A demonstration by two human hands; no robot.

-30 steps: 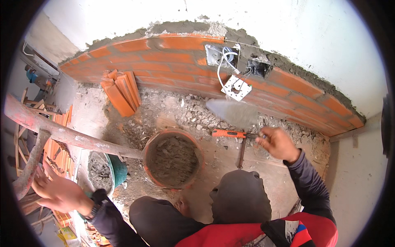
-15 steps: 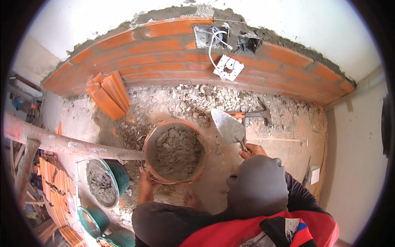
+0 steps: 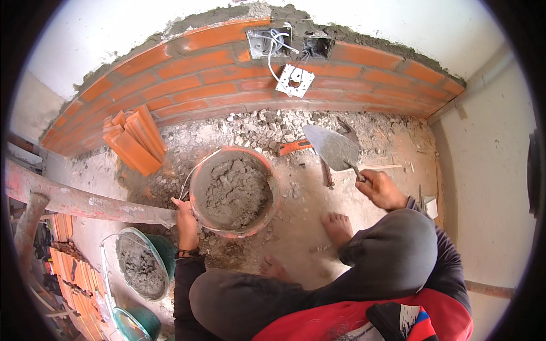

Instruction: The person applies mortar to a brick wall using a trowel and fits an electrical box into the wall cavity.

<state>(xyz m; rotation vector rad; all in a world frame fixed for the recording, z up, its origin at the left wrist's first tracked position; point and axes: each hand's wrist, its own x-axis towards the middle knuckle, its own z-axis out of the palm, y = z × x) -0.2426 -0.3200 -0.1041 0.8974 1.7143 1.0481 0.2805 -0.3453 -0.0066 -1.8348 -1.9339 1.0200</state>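
Wet grey mortar [image 3: 238,193] fills much of an orange-rimmed bucket [image 3: 276,196] standing on the floor. My left hand [image 3: 186,224] is closed at the bucket's left side, where its thin wire handle [image 3: 197,169] swings outward; the exact finger hold is partly hidden. In my right hand [image 3: 384,189] is the handle of a pointed trowel [image 3: 336,149], its blade smeared with mortar and aimed away to the left. Beneath the blade lies a hammer [image 3: 329,175], partly covered, beside an orange-handled tool [image 3: 294,148].
Ahead runs a low brick facing [image 3: 199,92] with an electrical box [image 3: 268,42] and a dangling white plate [image 3: 295,80]. Rubble lines its foot. Loose orange tiles [image 3: 135,142], a tubular bar [image 3: 102,204] and a green mortar bucket [image 3: 163,253] are at left. My bare feet [image 3: 336,227] rest behind the bucket.
My right hand has carried the trowel to the right and farther out, over the hammer. The bucket's wire handle now stands out from its left rim. My right knee has moved right.
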